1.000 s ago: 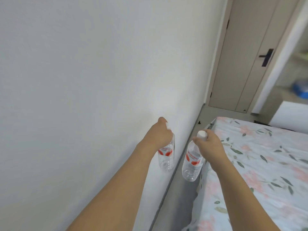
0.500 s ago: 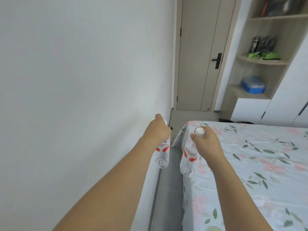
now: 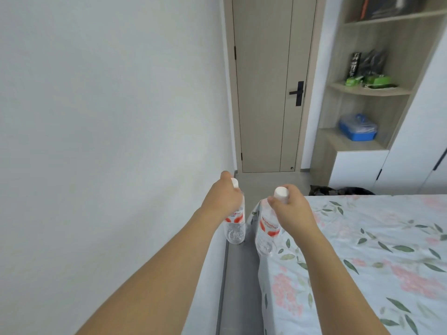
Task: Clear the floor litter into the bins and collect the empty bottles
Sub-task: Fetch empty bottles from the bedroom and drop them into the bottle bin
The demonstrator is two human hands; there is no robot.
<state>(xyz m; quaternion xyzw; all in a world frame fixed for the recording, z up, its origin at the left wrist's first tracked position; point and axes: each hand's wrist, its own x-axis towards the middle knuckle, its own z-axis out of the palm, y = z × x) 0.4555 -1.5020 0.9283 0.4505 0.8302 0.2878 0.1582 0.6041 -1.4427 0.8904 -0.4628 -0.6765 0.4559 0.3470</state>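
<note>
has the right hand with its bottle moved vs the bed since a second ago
Cannot tell. The camera swung between frames, so the bed shifted in view too; the right hand keeps its grip on its bottle by the bed's corner.

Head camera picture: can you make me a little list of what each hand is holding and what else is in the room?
left hand: grips left bottle near its white cap
right hand: grips right bottle by the neck
bottles: clear, red-and-white labels, look empty, hanging cap up
below them: grey floor strip between wall and bed
ahead: closed door, black handle
shelves: blue box, green packets
</note>
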